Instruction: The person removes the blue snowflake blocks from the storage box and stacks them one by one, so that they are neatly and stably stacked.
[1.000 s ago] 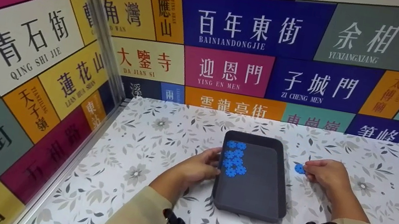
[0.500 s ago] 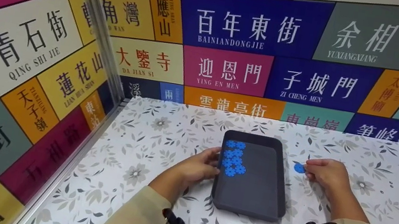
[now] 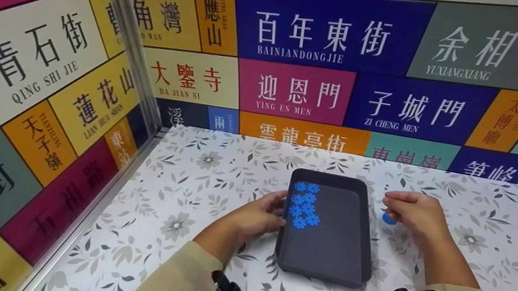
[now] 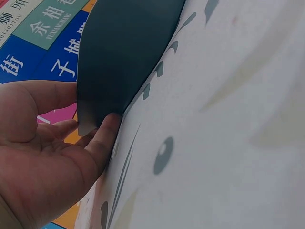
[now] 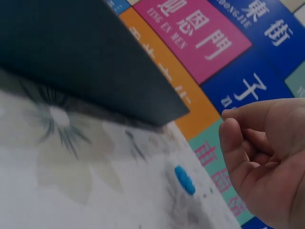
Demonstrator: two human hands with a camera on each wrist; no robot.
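A dark grey rectangular tray stands on the table, with several blue flower-shaped discs lying flat along its upper left side. My left hand holds the tray's left wall; in the left wrist view one digit reaches the rim while a fingertip lies low against the wall. Right of the tray, my right hand is raised above a loose blue disc. Its thumb and index tips meet with nothing visible between them in the right wrist view. There, the blue disc lies apart on the table.
A white floral cloth covers the table. Colourful panels with Chinese lettering rise behind the table and at its left, meeting at a metal corner post. Dark wrist cameras sit at both sleeves.
My right hand has left the blue disc, moving up and slightly left, and the disc stays on the table. The left hand and tray have not visibly moved.
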